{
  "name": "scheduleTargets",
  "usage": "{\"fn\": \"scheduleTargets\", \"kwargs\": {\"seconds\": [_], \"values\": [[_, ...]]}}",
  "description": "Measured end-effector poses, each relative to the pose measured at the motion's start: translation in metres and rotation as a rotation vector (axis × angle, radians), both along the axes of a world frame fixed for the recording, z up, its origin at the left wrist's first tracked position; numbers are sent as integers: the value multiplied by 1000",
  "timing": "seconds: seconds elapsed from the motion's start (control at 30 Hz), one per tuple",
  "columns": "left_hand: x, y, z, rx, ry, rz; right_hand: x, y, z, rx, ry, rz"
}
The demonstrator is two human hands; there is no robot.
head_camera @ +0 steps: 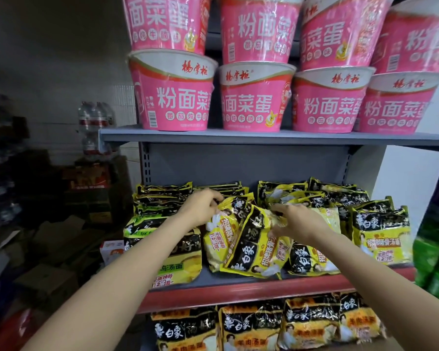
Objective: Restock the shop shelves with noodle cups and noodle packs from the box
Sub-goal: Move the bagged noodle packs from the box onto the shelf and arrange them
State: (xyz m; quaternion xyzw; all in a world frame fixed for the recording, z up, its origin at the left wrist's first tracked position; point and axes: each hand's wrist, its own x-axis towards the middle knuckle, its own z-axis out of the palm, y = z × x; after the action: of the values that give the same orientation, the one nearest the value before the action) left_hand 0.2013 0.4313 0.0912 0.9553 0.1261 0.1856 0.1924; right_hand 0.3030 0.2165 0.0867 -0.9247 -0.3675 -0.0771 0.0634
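Both my hands hold one yellow-and-black noodle pack (249,239) that leans tilted on the middle shelf (238,290). My left hand (200,207) pinches its top left corner. My right hand (295,222) grips its upper right edge. More yellow-and-black noodle packs (380,234) lie stacked left, right and behind it. Pink noodle cups (174,97) stand in two stacked rows on the grey upper shelf (213,135). The box is not in view.
Orange-and-black noodle packs (251,328) fill the shelf below. Cardboard boxes (51,272) and water bottles (94,122) crowd the dim floor at the left. Green packs (433,259) sit at the right edge.
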Motion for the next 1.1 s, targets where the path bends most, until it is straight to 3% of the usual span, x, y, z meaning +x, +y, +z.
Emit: {"fn": "scheduleTargets", "kwargs": {"seconds": [0.2, 0.27, 0.37, 0.43, 0.63, 0.93, 1.1], "values": [[-3, -4, -2, -305, -181, -9, 1, 8, -1, 67, 72, 62], [-2, -1, -3, -210, -153, 7, 1, 11, 0, 68, 81, 93], [-4, -1, -4, 32, 83, 45, -2, 13, 1, 20, 33, 154], [-3, 0, -7, 128, 129, 67, -5, 15, 0, -5, -12, 195], [-5, 2, -5, 103, 64, -162, -5, 13, -4, -29, -38, 227], [-8, -11, -6, 136, 44, -68, -12, 18, -7, 5, -60, 157], [-7, -9, -10, -21, -54, -33, -3, 12, -7, 185, -30, 127]]}}
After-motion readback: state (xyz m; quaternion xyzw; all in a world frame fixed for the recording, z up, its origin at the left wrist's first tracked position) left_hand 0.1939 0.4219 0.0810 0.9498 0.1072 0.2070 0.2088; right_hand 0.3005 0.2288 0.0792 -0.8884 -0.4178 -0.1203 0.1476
